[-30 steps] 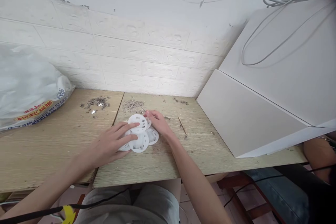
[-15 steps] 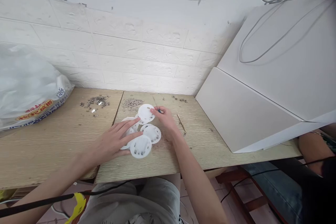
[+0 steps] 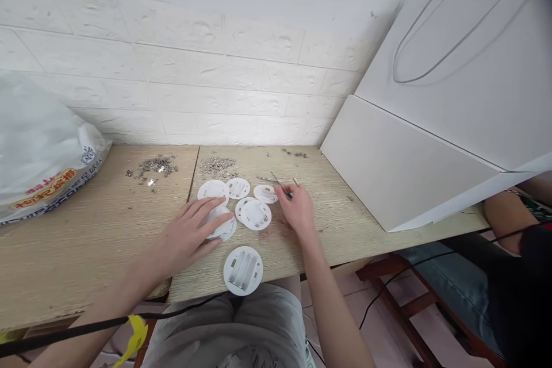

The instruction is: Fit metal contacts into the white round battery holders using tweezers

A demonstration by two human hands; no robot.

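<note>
My left hand (image 3: 192, 230), fingers spread, rests on a group of round white plastic battery covers (image 3: 213, 190) on the table. With my right hand (image 3: 296, 207) I grip a thin pointed metal tool (image 3: 280, 182) with a blue part near my fingers. My right fingertips also touch the edge of a white disc (image 3: 264, 193). Between my hands lie overlapping discs (image 3: 256, 215) and a smaller-looking disc (image 3: 238, 188). Apart from both hands, another battery cover (image 3: 243, 271) with long slots and metal contacts is at the table's front edge, partly over my lap.
Small metal pieces lie in one pile (image 3: 218, 167) behind the discs and another pile (image 3: 157, 168) farther left. A full plastic bag (image 3: 47, 149) stands left. A large white box-like panel (image 3: 409, 155) rises right. A person's arm (image 3: 502, 221) shows beyond it.
The group of discs has spread apart, and one disc has moved toward me to the table's front edge. My right hand has shifted right with the tool. The camera view has tilted slightly down.
</note>
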